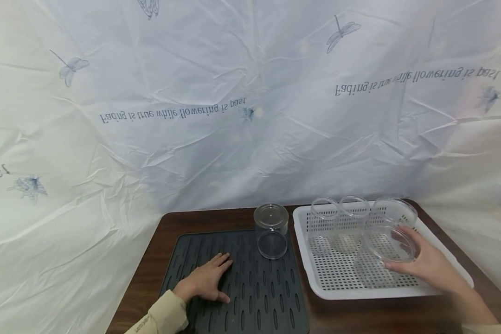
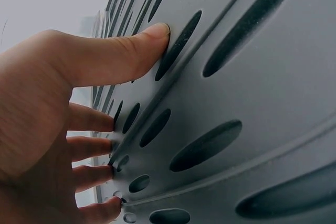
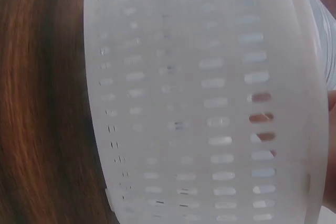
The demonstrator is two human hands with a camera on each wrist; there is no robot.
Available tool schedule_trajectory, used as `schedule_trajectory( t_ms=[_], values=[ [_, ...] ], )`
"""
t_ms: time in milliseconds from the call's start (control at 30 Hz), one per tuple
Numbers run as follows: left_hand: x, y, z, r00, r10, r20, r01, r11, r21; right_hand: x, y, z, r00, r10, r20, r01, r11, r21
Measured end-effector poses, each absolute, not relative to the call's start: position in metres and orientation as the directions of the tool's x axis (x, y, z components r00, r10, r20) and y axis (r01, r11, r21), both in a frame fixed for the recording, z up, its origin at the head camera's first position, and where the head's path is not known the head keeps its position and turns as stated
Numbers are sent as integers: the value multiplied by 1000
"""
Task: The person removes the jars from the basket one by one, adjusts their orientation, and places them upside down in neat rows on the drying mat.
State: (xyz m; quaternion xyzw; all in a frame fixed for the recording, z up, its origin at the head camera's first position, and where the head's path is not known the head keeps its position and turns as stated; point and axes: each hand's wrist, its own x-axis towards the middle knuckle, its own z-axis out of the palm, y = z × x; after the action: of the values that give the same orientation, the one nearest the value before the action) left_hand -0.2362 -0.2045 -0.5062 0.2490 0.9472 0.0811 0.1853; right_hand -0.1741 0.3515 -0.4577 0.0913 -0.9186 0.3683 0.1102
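My left hand rests with fingers spread on a dark grey drying mat; in the left wrist view its fingertips and thumb touch the slotted surface. A clear cup stands on the mat's far right corner, seemingly upside down. At the right, my right hand grips a wide clear cup near its rim, thumb on the near side and fingers on the far side. This cup is inside or just over a white perforated basket; whether it touches the bottom I cannot tell. The basket wall fills most of the right wrist view.
Several other clear cups stand in the basket's back part, among them a narrow cup at the left and a wider cup at the right. Mat and basket lie on a brown wooden table. A printed white sheet hangs behind.
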Motion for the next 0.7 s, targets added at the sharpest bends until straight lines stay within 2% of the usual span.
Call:
schedule_trajectory(
  t_ms=[267, 567, 700],
  values=[
    [-235, -205, -507, -805, 507, -306, 447, 859, 249, -183, 358, -462, -925, -229, 304, -381, 542, -749],
    [-236, -205, -506, -804, 509, -307, 447, 858, 253, -187, 362, -465, -916, -278, 288, -395, 515, -761],
    [-236, -205, -506, -805, 510, -303, 450, 858, 247, -191, 365, -467, -888, -334, 316, -444, 446, -777]
  ],
)
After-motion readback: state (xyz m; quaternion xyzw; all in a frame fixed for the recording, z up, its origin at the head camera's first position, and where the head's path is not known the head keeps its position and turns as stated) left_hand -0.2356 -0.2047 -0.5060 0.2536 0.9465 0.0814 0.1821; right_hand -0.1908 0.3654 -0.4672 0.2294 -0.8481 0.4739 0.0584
